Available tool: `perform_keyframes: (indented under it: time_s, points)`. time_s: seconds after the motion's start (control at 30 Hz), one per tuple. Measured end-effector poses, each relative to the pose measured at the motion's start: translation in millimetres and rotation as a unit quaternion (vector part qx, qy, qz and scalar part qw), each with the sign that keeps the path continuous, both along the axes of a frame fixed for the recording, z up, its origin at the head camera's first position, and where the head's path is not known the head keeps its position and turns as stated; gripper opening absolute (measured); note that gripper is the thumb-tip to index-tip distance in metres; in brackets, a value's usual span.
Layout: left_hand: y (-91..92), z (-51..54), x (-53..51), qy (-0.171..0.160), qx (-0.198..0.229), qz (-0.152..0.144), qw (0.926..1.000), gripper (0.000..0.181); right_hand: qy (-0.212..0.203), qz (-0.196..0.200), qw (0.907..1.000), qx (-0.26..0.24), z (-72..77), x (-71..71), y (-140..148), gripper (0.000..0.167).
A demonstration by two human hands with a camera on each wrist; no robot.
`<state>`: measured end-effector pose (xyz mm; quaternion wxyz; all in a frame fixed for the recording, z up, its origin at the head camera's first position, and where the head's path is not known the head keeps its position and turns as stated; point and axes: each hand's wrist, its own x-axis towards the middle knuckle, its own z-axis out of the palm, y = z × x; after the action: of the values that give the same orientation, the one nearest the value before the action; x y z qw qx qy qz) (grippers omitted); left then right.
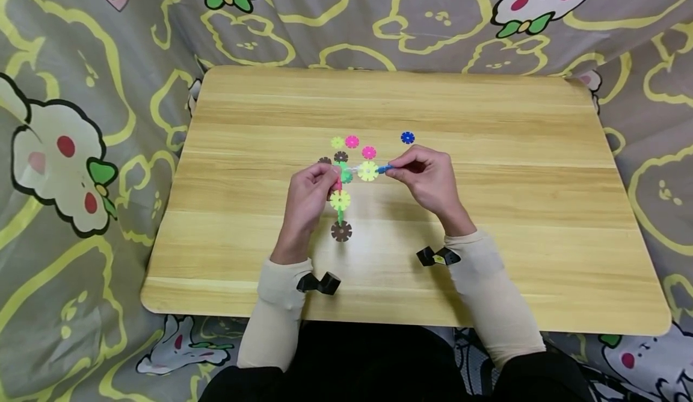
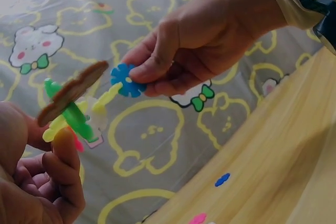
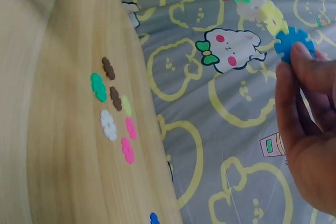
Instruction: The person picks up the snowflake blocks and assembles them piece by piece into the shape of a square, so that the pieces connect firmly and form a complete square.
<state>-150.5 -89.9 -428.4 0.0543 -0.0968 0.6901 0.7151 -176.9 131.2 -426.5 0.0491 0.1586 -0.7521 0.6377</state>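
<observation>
Nearest the person, a brown disc (image 1: 341,231) ends the chain (image 1: 340,200) of slotted discs, held above the surface (image 1: 541,179). From there the chain runs through green, yellow, pink, green and whitish discs to a yellow disc (image 1: 368,171), then a blue disc (image 3: 294,44).

At the chain's bend, the left hand (image 1: 311,194) has its fingers drawn together in a pinch; they hide which disc they grip. At the chain's blue end, the right hand (image 1: 428,179) squeezes the blue disc between thumb and fingers. That disc meets the yellow one, but how deeply they interlock is hard to make out.

By count, the work looks about half done: seven discs joined, the blue one at the joint, and eight lying loose. Under and just beyond the chain are a green disc (image 3: 98,87), a white disc (image 3: 108,125), two brown discs (image 1: 341,156), a yellow-green disc (image 1: 337,142) and two pink discs (image 1: 352,142); farther beyond it, to its right, is a spare blue disc (image 1: 407,138).

From the head, the chain obscures the loose white one; the right wrist view cuts off the chain's brown end.
</observation>
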Motion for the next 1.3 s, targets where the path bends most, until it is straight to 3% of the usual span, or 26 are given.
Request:
perform_keyframes:
  time_s: [0.17, 0.5, 0.83, 1.07, 1.3]
  points:
    - [0.7, 0.8, 0.3, -0.001, -0.001, 0.001, 1.0000, 0.017, 0.039, -0.021, 0.9990, 0.006, -3.7, 0.6, -2, 0.009]
    - [-0.6, -2.3, 1.3, -0.006, 0.011, -0.018, 0.9998, 0.019, 0.045, -0.019, 0.9987, 0.016, -6.9, 1.1, -2, 0.014]
    - [-2.3, -4.5, 2.1, -0.013, 0.012, -0.040, 0.9990, 0.020, 0.062, -0.014, 0.9977, 0.025, -7.9, 1.4, -4, 0.008]
    - [-6.5, -5.8, 2.8, -0.023, -0.001, -0.036, 0.9991, 0.018, 0.072, -0.007, 0.9968, 0.034, -5.5, 0.2, -10, 0.010]
    - [-11.9, -4.9, 2.8, -0.002, -0.016, -0.087, 0.9961, 0.025, 0.045, 0.027, 0.9985, 0.017, -2.8, -2.4, -5, 0.009]
